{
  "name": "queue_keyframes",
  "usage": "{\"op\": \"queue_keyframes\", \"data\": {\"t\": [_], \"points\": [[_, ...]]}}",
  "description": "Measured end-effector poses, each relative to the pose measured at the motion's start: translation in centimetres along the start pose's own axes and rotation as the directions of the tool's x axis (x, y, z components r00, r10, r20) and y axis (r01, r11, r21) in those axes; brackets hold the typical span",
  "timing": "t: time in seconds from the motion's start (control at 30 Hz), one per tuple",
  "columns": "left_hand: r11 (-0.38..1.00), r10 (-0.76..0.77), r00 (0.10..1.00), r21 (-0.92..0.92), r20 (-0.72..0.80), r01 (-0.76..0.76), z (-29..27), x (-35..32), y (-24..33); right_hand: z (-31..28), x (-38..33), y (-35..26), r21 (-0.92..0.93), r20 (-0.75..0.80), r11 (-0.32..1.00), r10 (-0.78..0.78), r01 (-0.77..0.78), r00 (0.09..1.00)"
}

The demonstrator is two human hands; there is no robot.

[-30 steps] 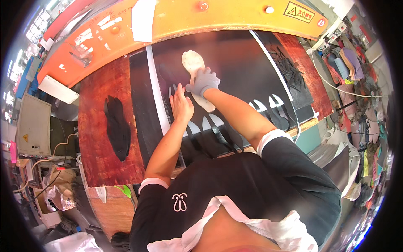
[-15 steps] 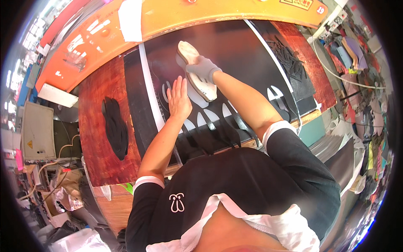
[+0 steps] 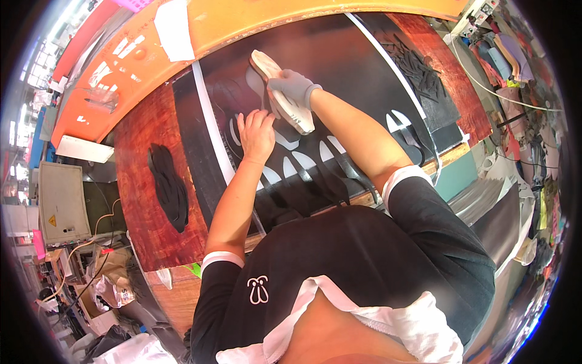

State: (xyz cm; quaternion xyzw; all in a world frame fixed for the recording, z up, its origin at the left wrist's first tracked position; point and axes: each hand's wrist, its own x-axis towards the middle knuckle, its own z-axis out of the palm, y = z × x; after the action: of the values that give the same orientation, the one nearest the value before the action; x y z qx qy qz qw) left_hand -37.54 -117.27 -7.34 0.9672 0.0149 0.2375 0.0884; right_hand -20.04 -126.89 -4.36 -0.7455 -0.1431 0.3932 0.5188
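Note:
My right hand (image 3: 294, 89), in a grey glove, is closed around the middle of a pale, shoe-sole-shaped cutting die (image 3: 295, 116). The die leans over the black sheet (image 3: 327, 54), its far end pointing up and left. Beside it shows a grey sole-shaped outline (image 3: 257, 82) in the sheet. My bare left hand (image 3: 257, 136) is just left of the die, palm down, fingers bent and somewhat apart, fingertips at the sheet. I see nothing held in it. Nearer my body, several sole-shaped gaps (image 3: 300, 162) in the sheet show white.
A stack of black sole-shaped pieces (image 3: 168, 188) lies on the red-brown board (image 3: 142, 212) at left. Black scraps (image 3: 418, 70) are heaped at right. The orange machine beam (image 3: 242, 30) spans the far side. White strips (image 3: 211, 121) run along the sheet's sides.
The cutting die in my right hand has tilted and shifted slightly off the outline, which shows more at its left. My left hand's fingers have gone from stretched to bent.

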Motion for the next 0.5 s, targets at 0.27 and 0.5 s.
{"op": "queue_keyframes", "data": {"t": [0.27, 0.5], "points": [[0.995, -0.023, 0.975, -0.092, 0.221, 0.044, 0.0, -0.5, -1.0, -2.5, 0.0, 0.9, 0.780, 0.287, 0.616, -0.194, -0.111, 0.938], [0.972, 0.002, 0.999, -0.234, 0.044, 0.008, 1.2, -0.6, -2.1, -4.5, -1.9, -0.4, 0.242, -0.051, 0.968, -0.052, 0.063, 0.997]]}}
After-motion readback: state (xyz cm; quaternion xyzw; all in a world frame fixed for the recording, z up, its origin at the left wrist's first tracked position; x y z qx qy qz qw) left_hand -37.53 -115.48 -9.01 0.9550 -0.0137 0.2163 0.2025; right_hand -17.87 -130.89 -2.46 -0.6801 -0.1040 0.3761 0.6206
